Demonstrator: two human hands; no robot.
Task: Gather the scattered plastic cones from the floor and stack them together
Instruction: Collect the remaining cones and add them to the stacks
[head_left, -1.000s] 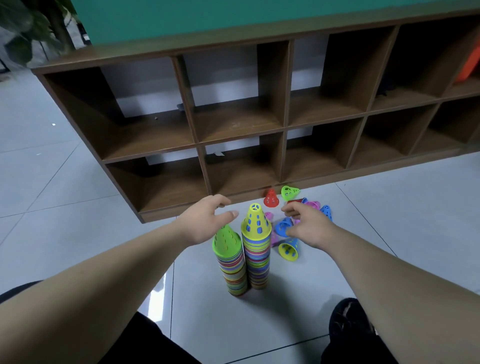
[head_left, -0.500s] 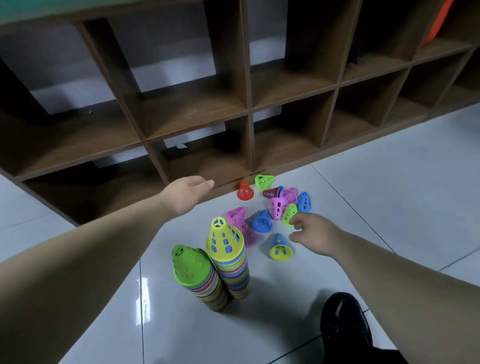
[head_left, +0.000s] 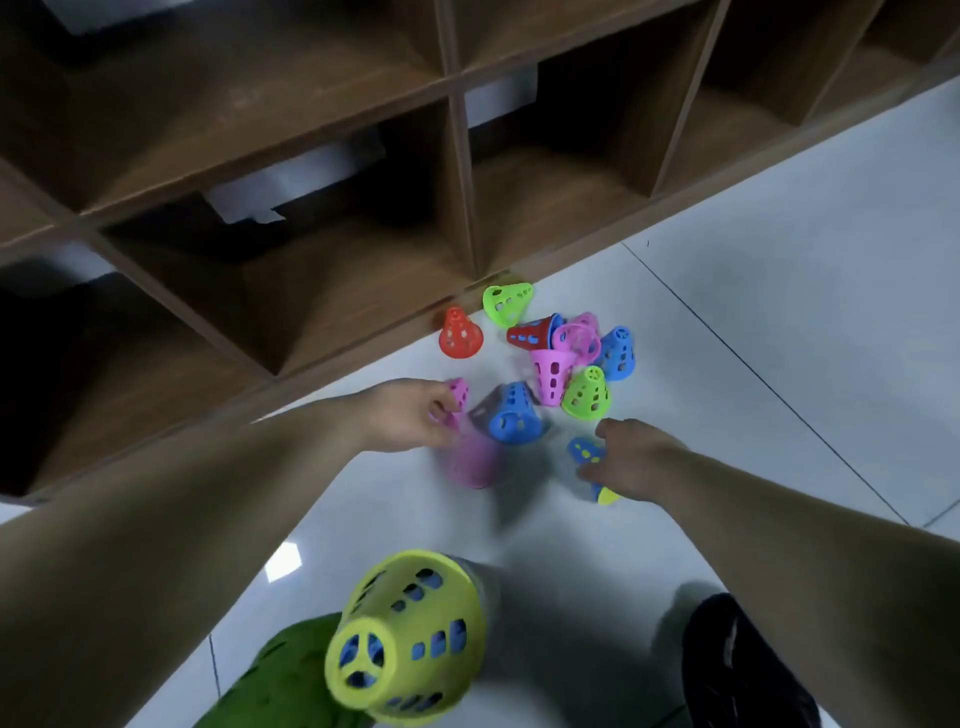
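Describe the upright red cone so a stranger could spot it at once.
Find the brown cubby shelf; a cluster of coloured cones lies on the white floor by its bottom edge. The upright red cone stands alone at the cluster's left. The other red cone lies on its side against pink cones.

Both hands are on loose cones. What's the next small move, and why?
Probably lift both cones toward the yellow-topped stack: the left hand pinches a pink cone, the right hand curls round a blue-and-yellow cone, so both look ready to carry.
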